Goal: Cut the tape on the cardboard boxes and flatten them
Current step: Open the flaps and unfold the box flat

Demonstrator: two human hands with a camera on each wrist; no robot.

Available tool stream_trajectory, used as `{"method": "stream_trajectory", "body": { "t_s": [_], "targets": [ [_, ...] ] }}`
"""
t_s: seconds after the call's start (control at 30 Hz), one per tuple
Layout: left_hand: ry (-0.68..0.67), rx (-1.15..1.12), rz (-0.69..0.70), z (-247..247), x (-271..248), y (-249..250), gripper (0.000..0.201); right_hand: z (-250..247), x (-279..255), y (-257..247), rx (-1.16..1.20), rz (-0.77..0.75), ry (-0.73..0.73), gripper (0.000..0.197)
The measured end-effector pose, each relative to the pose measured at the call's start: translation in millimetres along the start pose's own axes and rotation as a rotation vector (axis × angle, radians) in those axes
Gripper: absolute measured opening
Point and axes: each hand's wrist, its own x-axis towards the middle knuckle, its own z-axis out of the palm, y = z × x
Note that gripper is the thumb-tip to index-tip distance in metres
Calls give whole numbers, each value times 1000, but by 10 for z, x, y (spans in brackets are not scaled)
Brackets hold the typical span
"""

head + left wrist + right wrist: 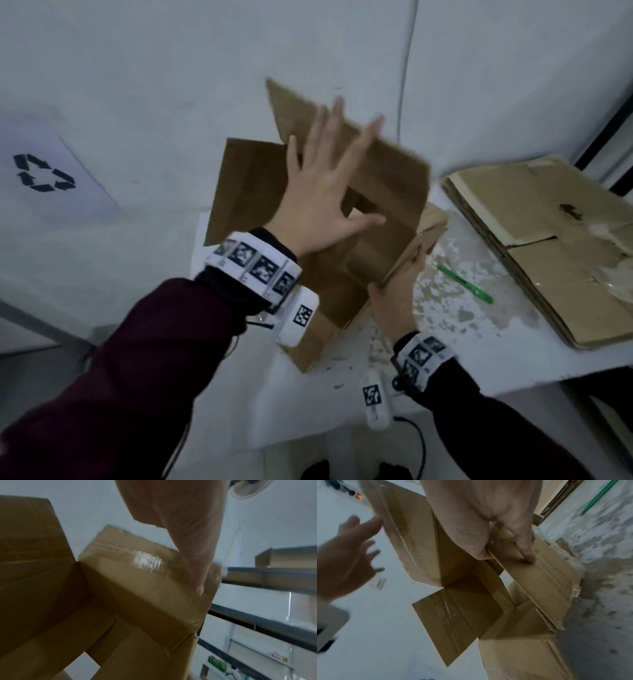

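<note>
A person collapses an opened cardboard box (346,219) on a worn white table (479,325), its flaps loose. The right hand (397,291) pinches one flap's edge; the left hand (322,192), fingers splayed, reaches toward the far flap. Next, likely: pressing the walls flat.

You are working in dim, cool, flat light with a bluish-grey cast and no hard shadows. Your left hand (322,192) smears with motion blur in the head view, worst at the fingertips, and the flap edge beside them is soft too. In the left wrist view a white glare patch sits on the shiny tape (147,561) just beside your finger. The cardboard box (467,588) goes dark inside, below your right hand (488,520). Straight lines bow toward every frame's edges, and fine detail looks smeared and noisy.
</note>
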Motion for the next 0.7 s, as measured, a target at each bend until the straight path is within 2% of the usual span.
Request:
{"method": "stream_trajectory", "body": {
  "t_s": [0.07, 0.13, 0.2, 0.27, 0.33, 0.4, 0.53, 0.63, 0.7],
  "targets": [
    [15, 146, 31, 122, -23, 164, 100, -16, -138, 62, 24, 7, -64, 103],
    [97, 163, 48, 145, -59, 187, 71, -59, -294, 134, 18, -35, -142, 99],
    [225, 59, 27, 100, -73, 177, 35, -257, -394, 169, 13, -116, -176, 84],
    [245, -67, 17, -2, -114, 117, 16, -525, -348, 141, 60, -138, -140, 63],
    [152, -110, 49, -127, -196, 43, 13, -787, -137, 126, 77, -93, -70, 39],
    [49, -92, 64, -215, -315, -15, 15, -1030, 188, 128, 58, 30, -84, 30],
    [-150, 39, 33, -305, -620, -30, 18, -1325, 746, 94, 55, 395, -423, 41],
    [-151, 32, -83, -402, -820, 26, 20, -1225, 958, 75, 103, 533, -649, 51],
    [-155, -10, -201, -455, -892, 87, 36, -1055, 1040, 50, 158, 589, -786, 59]
  ]
}}
